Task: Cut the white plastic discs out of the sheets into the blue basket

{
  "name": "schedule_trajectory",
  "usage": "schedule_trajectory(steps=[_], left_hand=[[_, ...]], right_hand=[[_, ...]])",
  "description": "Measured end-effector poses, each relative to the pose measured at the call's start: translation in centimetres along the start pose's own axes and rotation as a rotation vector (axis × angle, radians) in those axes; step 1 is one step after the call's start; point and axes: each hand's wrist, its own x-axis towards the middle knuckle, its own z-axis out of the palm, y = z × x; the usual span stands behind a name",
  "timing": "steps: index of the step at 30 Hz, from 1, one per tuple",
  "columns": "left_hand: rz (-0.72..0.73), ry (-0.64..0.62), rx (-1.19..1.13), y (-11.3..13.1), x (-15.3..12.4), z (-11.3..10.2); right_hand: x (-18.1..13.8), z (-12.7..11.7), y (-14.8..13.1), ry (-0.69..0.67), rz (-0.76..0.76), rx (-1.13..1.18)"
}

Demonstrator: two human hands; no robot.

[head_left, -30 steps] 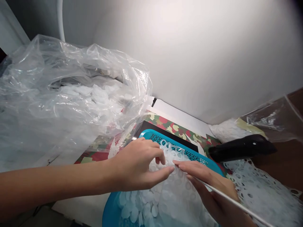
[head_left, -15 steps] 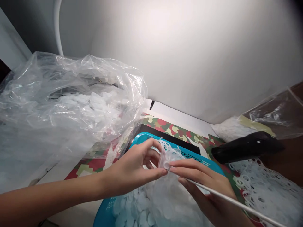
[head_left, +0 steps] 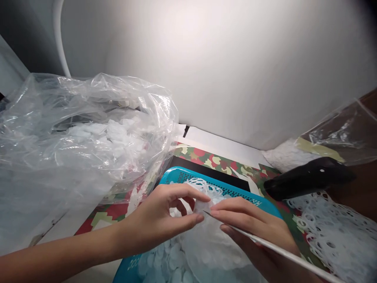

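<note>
My left hand [head_left: 160, 216] pinches a white translucent punched sheet [head_left: 206, 239] between thumb and fingers, above a teal plastic basket [head_left: 179, 175]. My right hand [head_left: 253, 228] meets it fingertip to fingertip and grips a thin metal rod [head_left: 282, 253], whose tip rests at the sheet's edge. Several small white round discs [head_left: 165, 263] lie in the basket under the sheet. The sheet's far edge shows empty round holes near the basket rim.
A large clear plastic bag [head_left: 82, 129] of white pieces fills the left. A black tool handle [head_left: 306, 179] lies at the right, with a holed white sheet [head_left: 332, 232] in front of it and another clear bag [head_left: 338, 137] behind. A camouflage-pattern mat [head_left: 218, 159] covers the table against a white wall.
Both hands lifted the sheet's edge and bunched it between the fingertips. The rod's tip moved to the pinched edge. The view shifted slightly, the basket showing more on the left.
</note>
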Motion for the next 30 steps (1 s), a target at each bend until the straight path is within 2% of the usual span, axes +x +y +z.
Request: schedule_trajectory(steps=[8,13,17,21,24,30], left_hand=[[0.016,0.009,0.005,0.2,0.0,0.1],[0.031,-0.035,-0.006,0.1,0.0,0.1],[0.057,-0.052,0.005,0.0,0.0,0.2],[0.067,-0.033,0.003,0.0,-0.1,0.3],[0.032,-0.041,-0.014,0.1,-0.1,0.4],[-0.042,-0.075,-0.044,0.1,-0.3,0.6]], right_hand=[[-0.6,0.3,0.3,-0.021,0.015,-0.058],[-0.9,0.8,0.7,-0.015,-0.017,-0.081],[-0.8,0.9,0.9,0.020,-0.147,-0.161],[-0.4,0.3,0.2,-0.015,-0.294,-0.370],[-0.2,0.1,-0.3,0.018,-0.371,-0.472],[-1.1,0.5,0.0,0.137,-0.277,-0.361]])
